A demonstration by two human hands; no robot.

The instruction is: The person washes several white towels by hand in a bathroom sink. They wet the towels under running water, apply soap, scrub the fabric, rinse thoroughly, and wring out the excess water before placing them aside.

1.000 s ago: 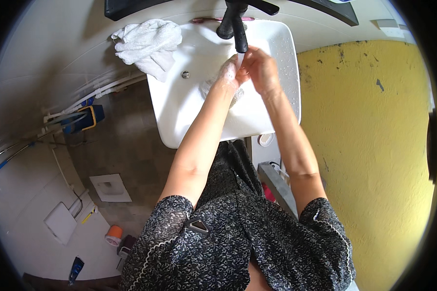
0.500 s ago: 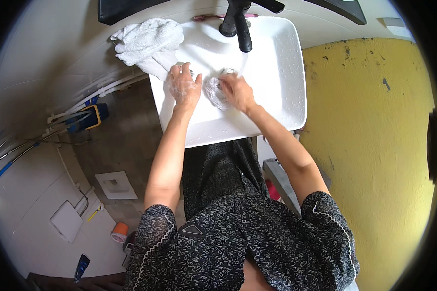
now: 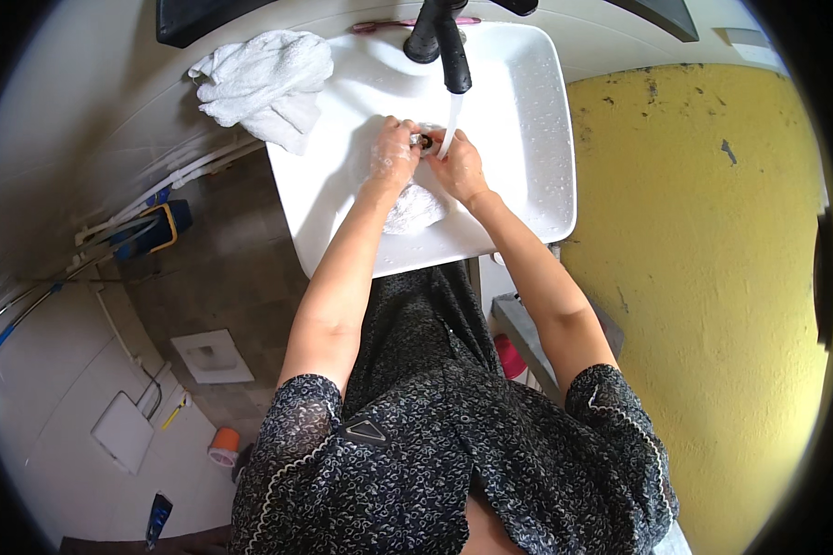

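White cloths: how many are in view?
2: a bunched cloth in the sink, nearer the body than the left hand and right hand, and a towel over the sink's back left corner. The hands may hide more.

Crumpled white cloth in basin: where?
Head view: cloth in the near half of the glossy white basin, right of the bare left forearm, below the bare right hand in frame.

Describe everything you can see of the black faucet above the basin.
The black faucet looks smooth and solid, perhaps coated metal. Its thick body stands at the back of the white basin, and a blunt, rounded spout points down over the bowl. A dark lever-like part reaches right; the top edge crops both it and the upper body. It is running: a water stream falls toward the fingers of the right hand. Neither hand touches the faucet.
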